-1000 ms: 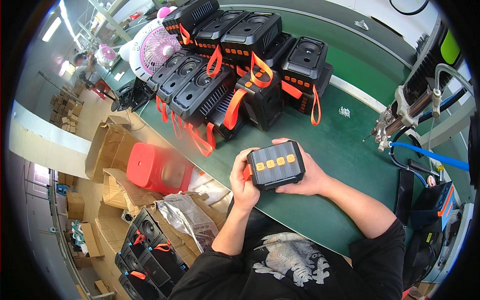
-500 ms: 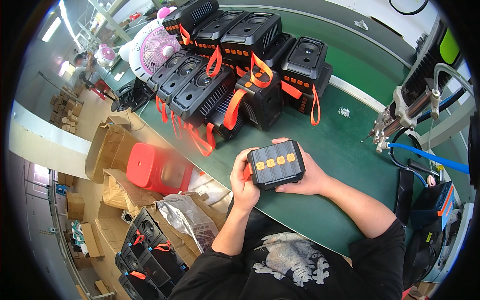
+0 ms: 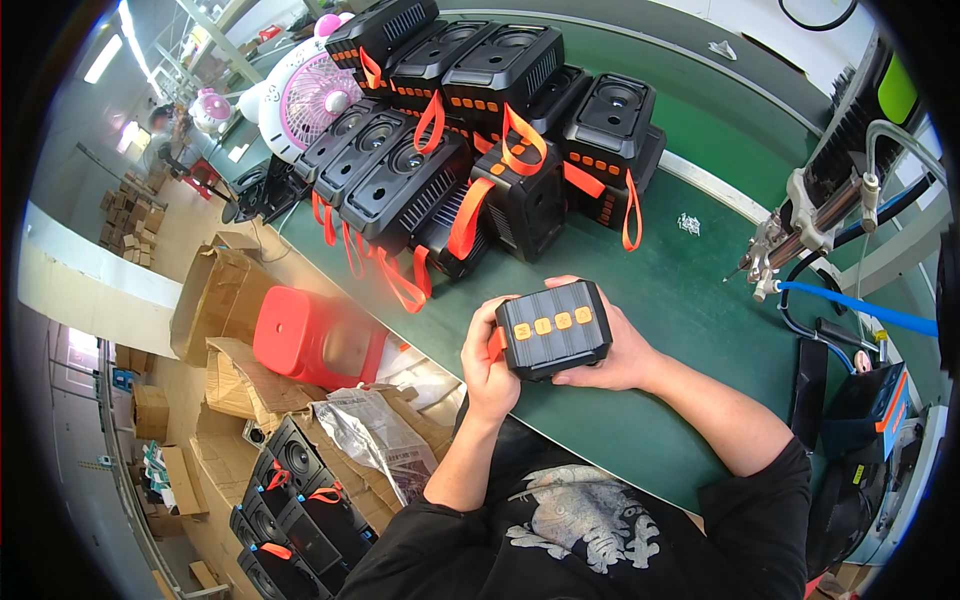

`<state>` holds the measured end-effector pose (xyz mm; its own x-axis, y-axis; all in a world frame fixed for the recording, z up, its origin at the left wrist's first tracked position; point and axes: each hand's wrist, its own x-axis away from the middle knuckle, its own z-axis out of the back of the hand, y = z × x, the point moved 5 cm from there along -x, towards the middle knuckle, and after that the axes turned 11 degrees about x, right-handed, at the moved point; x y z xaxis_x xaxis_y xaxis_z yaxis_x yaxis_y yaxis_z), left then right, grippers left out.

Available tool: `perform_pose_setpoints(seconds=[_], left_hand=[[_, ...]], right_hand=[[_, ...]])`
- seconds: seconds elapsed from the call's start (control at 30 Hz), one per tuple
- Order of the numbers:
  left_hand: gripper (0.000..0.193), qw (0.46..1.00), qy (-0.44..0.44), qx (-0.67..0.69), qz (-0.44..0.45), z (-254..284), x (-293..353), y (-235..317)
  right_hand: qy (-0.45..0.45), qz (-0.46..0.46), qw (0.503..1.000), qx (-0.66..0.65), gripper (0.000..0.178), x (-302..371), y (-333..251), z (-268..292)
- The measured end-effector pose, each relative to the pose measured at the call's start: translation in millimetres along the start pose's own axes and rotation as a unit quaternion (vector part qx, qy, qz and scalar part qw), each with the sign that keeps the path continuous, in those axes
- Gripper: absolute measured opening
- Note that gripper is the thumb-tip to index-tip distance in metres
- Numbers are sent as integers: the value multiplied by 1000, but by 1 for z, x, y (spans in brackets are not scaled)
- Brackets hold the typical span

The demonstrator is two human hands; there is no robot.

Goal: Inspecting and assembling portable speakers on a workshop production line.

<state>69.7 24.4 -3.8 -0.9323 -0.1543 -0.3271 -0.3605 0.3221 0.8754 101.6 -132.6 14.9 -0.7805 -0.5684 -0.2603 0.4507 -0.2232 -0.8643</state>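
Note:
Between my two hands I hold a black portable speaker (image 3: 556, 345) with a ribbed face and several orange buttons, above the green bench near its front edge. My left hand (image 3: 487, 362) wraps its left end, beside a bit of orange strap. The right end is gripped by my right hand (image 3: 622, 352), its thumb along the lower edge. Beyond my hands, similar speakers with orange straps are piled; one black speaker (image 3: 527, 205) stands upright at the near side of the pile.
A small heap of screws (image 3: 689, 224) lies on the green bench (image 3: 690, 330). At right hangs a metal screw-feeding tool (image 3: 790, 240) with a blue hose. A red stool (image 3: 300, 335) and an open carton of speakers (image 3: 300, 510) are at left. A pink-white fan (image 3: 310, 100) stands behind.

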Motion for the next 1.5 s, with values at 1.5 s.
perform_pose_setpoints(seconds=[1.5], left_hand=[[36, 999, -10, 31, 8, 0, 0, -1]], right_hand=[[-4, 28, 1000, -2, 94, 0, 1, 0]])
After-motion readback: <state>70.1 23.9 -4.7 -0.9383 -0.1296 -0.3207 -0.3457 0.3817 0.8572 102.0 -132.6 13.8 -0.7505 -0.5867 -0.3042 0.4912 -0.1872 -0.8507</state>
